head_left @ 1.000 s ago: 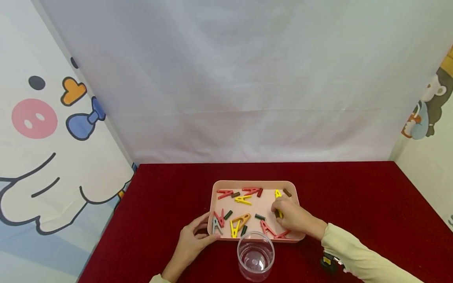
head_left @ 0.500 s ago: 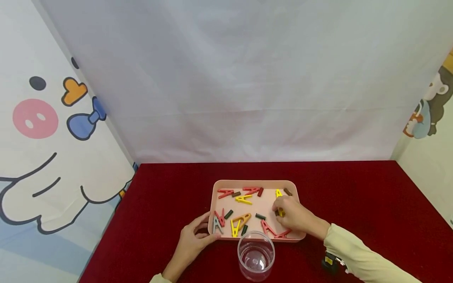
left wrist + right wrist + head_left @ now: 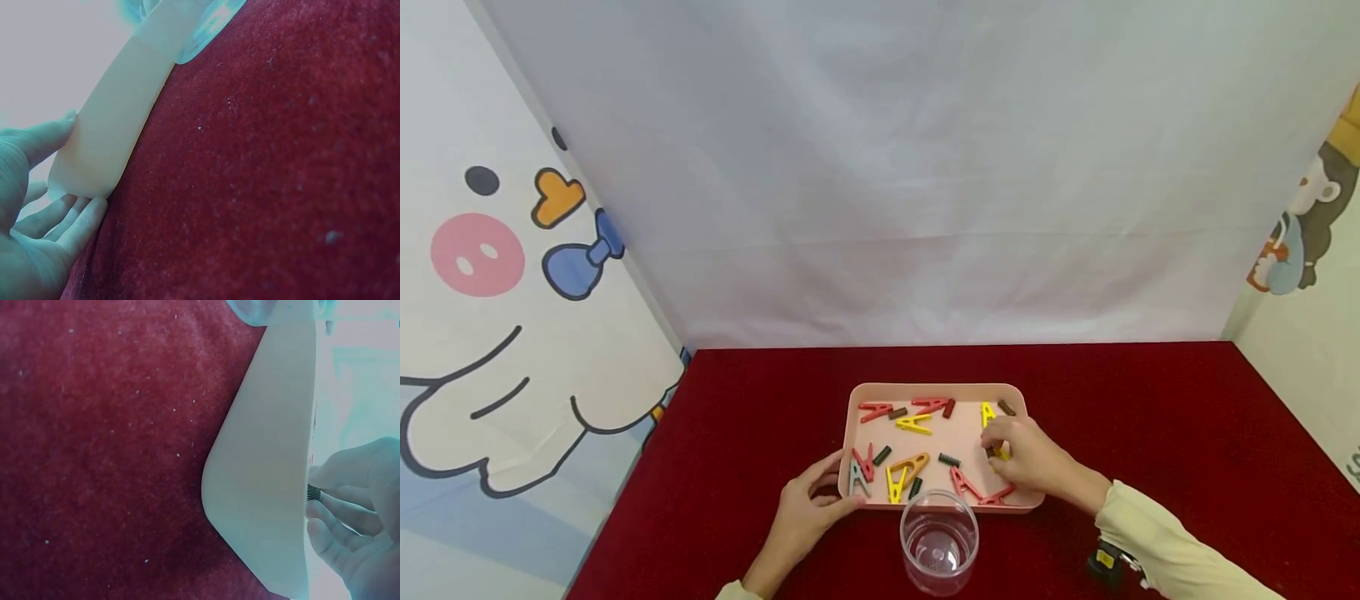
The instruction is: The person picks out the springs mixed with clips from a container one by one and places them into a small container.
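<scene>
A shallow pink tray holds several A-shaped plastic clips, such as a yellow clip, an orange clip and a grey clip. Small coil springs lie among them, including a dark green spring. My left hand holds the tray's near left corner, thumb at the front rim and fingers along the side. Inside the tray's right part, my right hand pinches a dark coil spring between thumb and fingers. Partly hidden by these fingers is a yellow clip.
A clear round cup stands against the tray's front side. Dark red cloth covers the table. A black and yellow object is by the right wrist. A pale curtain hangs behind.
My right hand has shifted slightly to the right within the tray, and more of the yellow clip by its fingers shows. The left hand stays at the tray corner.
</scene>
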Tool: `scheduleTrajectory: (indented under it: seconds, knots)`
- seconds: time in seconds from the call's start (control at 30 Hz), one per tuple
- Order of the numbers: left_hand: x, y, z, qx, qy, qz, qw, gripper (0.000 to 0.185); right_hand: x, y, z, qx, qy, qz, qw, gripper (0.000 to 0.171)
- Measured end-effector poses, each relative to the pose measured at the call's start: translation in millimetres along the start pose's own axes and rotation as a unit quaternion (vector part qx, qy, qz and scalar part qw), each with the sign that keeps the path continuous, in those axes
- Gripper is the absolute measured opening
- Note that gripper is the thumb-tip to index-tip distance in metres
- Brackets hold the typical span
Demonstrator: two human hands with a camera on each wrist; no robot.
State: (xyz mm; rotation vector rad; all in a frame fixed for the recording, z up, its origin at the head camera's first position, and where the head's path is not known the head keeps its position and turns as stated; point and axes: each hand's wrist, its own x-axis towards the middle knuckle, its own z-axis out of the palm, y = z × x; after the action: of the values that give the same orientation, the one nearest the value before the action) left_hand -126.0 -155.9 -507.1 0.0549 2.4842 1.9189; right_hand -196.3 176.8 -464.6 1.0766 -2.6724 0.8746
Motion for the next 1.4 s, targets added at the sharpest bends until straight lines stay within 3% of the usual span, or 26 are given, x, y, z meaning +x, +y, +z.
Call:
scheduleTrajectory:
  seconds: [0.43,0.77,0.93,1.4]
  knots:
    - [-1.4,3.1,0.1,-0.012,0.003,-0.002,0.9999,0.067,-8.6,-7.5,-9.9,0.047,0.003,0.024,0.999,0.016]
    - [-2.7,9.1,0.7,-0.030,0.008,-0.003,0.9995,0.067,-14.5,-9.3,-10.5,0.058,0.036,-0.006,0.998,0.017]
    - [-1.1,0.2,1.6,-0.035,0.011,0.006,0.9993,0.068,-17.4,-13.7,-12.3,0.060,0.036,-0.006,0.998,0.017]
    - [-1.5,0.3,2.2,-0.060,0.000,0.003,0.9982,0.067,-22.5,-20.3,-13.7,0.050,0.059,-0.029,0.997,0.018]
